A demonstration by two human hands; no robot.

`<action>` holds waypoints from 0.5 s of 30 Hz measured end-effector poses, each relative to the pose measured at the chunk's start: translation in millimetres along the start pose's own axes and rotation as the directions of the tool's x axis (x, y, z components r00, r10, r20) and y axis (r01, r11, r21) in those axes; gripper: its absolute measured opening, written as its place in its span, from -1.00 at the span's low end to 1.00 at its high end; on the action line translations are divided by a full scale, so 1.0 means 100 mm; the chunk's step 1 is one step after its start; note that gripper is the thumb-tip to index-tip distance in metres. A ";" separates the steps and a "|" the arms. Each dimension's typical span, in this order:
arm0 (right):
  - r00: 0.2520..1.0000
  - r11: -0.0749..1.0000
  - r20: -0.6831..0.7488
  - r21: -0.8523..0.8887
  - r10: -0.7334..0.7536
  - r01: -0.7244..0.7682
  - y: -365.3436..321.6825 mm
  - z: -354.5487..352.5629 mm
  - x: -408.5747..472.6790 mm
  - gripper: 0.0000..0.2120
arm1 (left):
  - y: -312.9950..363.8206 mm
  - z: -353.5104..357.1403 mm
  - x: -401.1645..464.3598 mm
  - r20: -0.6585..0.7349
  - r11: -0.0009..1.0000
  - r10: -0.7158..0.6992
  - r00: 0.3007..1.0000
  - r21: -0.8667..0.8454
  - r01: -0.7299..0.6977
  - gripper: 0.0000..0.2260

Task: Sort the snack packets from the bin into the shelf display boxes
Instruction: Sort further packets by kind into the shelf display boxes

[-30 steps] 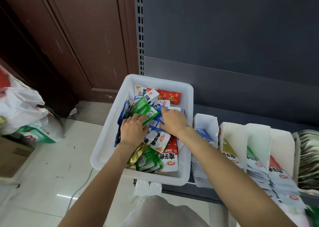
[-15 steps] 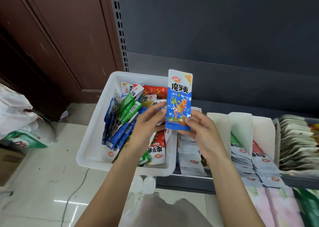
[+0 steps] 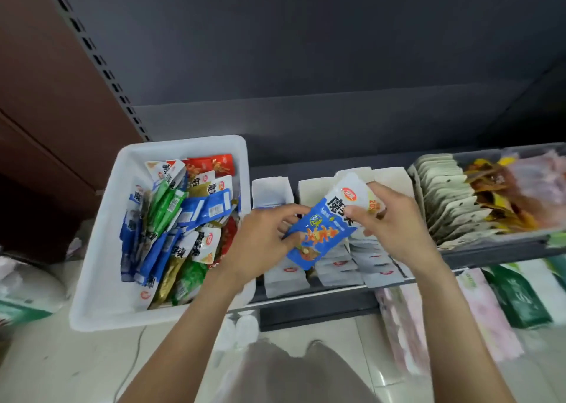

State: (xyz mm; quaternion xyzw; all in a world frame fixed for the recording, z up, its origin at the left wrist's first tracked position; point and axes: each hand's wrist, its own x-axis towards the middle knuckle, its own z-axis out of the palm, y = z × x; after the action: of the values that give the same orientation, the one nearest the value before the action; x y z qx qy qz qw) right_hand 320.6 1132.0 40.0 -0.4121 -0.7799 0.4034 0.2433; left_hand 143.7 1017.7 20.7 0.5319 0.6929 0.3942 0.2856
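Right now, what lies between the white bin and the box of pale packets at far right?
In the head view: display boxes and both hands, left hand and right hand, holding a blue packet.

Blue-and-white packet [image 3: 326,228]; white bin [image 3: 101,249]; dark grey shelf [image 3: 318,295].

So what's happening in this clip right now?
A person is sorting snack packets. Both hands hold one blue snack packet: the left hand pinches its lower end, the right hand grips its upper end, above the white display boxes on the shelf. The white bin to the left is full of mixed packets.
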 end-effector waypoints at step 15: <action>0.941 0.976 -0.259 -0.045 -0.217 0.212 0.17 0.42 0.20 -0.88 | -0.58 0.10 -0.01 -0.201 0.724 0.080 0.976 0.685 0.082 -0.78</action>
State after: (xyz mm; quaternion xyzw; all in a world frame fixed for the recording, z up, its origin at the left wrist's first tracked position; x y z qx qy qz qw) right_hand 287.4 1137.1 3.7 -0.3764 -0.7844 0.3101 0.3833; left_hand 122.8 1012.0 -33.9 0.5531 0.8168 0.1637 -0.0096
